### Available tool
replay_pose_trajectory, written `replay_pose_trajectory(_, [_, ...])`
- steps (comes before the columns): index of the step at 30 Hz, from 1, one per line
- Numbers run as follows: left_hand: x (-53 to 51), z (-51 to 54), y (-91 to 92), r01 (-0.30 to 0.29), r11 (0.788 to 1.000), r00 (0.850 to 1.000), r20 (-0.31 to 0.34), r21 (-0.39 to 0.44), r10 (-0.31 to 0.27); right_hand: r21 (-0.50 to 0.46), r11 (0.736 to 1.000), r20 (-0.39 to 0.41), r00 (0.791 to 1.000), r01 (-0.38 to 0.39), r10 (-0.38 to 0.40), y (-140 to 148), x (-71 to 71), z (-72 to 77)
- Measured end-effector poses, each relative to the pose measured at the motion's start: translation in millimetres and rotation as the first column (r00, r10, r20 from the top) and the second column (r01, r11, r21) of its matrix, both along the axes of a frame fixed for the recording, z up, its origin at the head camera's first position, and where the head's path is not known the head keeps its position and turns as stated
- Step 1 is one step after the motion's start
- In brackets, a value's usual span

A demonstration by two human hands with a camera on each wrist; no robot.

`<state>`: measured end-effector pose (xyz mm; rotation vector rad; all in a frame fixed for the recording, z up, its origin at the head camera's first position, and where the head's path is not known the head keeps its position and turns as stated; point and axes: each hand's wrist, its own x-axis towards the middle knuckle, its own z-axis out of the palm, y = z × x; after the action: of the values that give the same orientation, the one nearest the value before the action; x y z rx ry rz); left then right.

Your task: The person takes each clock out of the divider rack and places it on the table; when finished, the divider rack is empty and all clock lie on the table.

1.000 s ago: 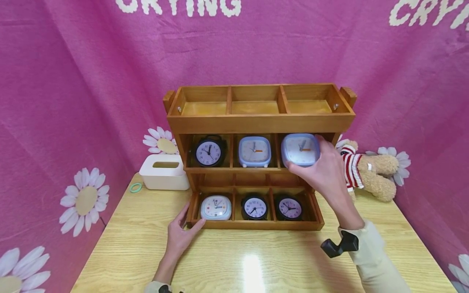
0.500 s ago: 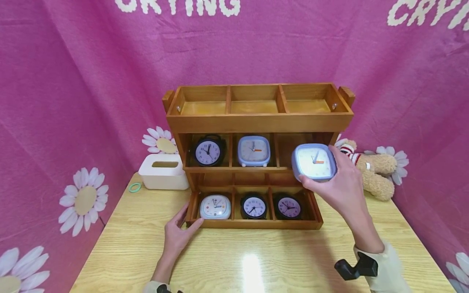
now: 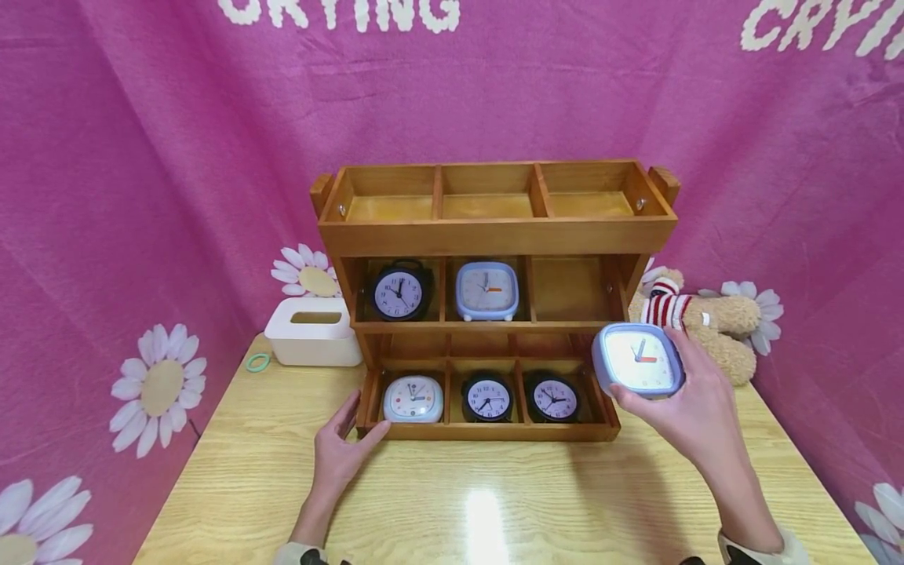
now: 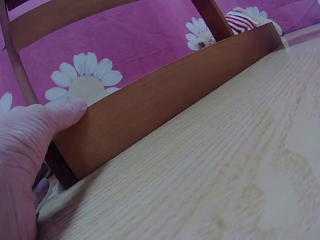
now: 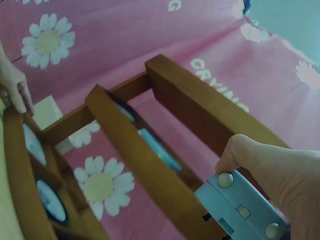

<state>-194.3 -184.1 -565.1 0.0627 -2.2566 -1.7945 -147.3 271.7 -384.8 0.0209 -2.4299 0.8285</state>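
The right hand is clamped on a blue clock, pinched between thumb and fingers, and the clock is held in the air beside the lower right of the wooden rack, dial up and outward. At the other end, the rack's lower front corner is gripped by the left hand, thumb laid on the front board, fingers along the side.

The step in hand can be judged as a carry, with the rack steadied meanwhile. A firm pinch is called for next, with the clock kept level and well apart from the rack's edge and the toy bear behind; a smooth casing could slip if the fingers were loosened early.

And what surfaces! Warm brown wood with visible grain is seen in the rack, split into 3 tiers of 3 compartments. The held clock is a rounded square, apparently glossy plastic, with 2 pale round feet shown by the right wrist camera. A matching blue clock is stood in the middle tier, beside a round black clock. Below, a pale oval-cornered clock and 2 black round clocks are lined up. Everything is borne by a pale, wood-grained desk, and soft pink cloth is draped behind.
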Motion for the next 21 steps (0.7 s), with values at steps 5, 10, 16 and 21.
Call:
replay_pose_trajectory(5, [-1.4, -1.9, -0.4, 0.004, 1.0, 1.0, -0.018, 0.004, -0.004, -0.003, 1.0, 0.053, 0.999, 0.015, -0.015, 14, 7.6, -16.4])
replay_pose_trajectory(10, [-3.1, -3.4, 0.2, 0.009, 1.0, 1.0, -0.025, 0.02, -0.008, -0.006, 0.999, 0.084, 0.996, 0.031, -0.031, 26, 13.3, -33.7])
replay_pose_trajectory(16, [-3.5, -4.0, 0.1, 0.013, 1.0, 1.0, -0.008, 0.013, -0.013, -0.011, 0.999, 0.121, 0.991, 0.05, -0.048, 44, 18.3, -58.4])
replay_pose_trajectory(21, [-2.0, -2.8, -1.2, 0.014, 1.0, 1.0, 0.005, 0.001, -0.014, -0.036, 0.996, 0.172, 0.982, 0.083, -0.076, 62, 19.3, -81.4])
